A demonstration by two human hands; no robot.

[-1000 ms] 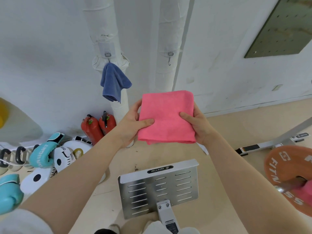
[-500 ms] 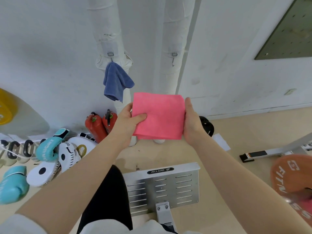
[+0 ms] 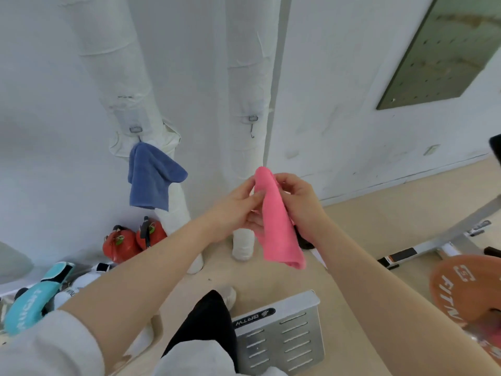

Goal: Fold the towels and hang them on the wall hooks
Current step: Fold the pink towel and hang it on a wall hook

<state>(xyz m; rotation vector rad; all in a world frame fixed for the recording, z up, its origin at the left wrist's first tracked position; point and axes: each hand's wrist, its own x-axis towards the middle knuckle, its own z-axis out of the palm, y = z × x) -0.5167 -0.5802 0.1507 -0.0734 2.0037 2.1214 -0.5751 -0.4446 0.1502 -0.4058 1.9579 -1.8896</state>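
At the centre of the frame we hold a folded pink cloth towel (image 3: 276, 221) upright between both hands, its narrow folded edge turned toward the camera and its lower end hanging free above the beige floor (image 3: 366, 213). Our left hand (image 3: 238, 210) sits on the towel's left side, thumb laid along the front of the fold and the fingers (image 3: 256, 195) grasping the cloth from behind. Our right hand (image 3: 298, 199) is on the towel's right side, its fingers curled over the top edge and pinching the cloth. Left of centre, a folded blue cloth towel (image 3: 151, 177) hangs from a small metal hook (image 3: 136, 130) fixed to the left white wrapped pipe (image 3: 122, 77). Just above and to the left of the pink towel, a second metal hook (image 3: 252, 126) on the right white wrapped pipe (image 3: 248, 77) is bare. At lower left, two red fire extinguishers (image 3: 132, 240) stand by the white wall (image 3: 40, 104), with a teal boxing glove (image 3: 35, 299) nearer the corner. A slotted silver metal plate (image 3: 282, 337) lies on the floor at the lower centre, and an orange weight plate (image 3: 466, 289) lies at the right edge.
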